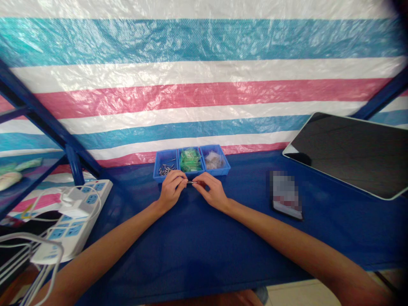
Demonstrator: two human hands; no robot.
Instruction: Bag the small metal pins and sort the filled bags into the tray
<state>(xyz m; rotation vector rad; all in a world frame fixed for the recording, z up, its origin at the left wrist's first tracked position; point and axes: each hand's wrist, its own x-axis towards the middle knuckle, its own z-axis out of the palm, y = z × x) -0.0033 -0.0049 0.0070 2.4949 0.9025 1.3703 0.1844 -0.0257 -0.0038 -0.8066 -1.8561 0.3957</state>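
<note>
Between my two hands is a thin, dark metallic rod-like piece (191, 182), too small to name more exactly. My left hand (172, 189) pinches its left end, and my right hand (211, 191) pinches the right end. Just behind the hands stand three joined blue bins. Several small metal pieces (166, 169) lie loose in the left bin (157, 174). Green plastic packets (190, 160) fill the middle bin (193, 173). The right bin (223, 171) holds clear bags (214, 160) with something brownish inside.
On the blue table (185, 250), a phone (287, 197), partly pixelated, lies to the right. A large dark-screened tablet or monitor (353, 153) leans behind it. At left are a white power strip (95, 208) with cables and a blue metal frame (74, 163). Striped sheeting (204, 93) hangs behind.
</note>
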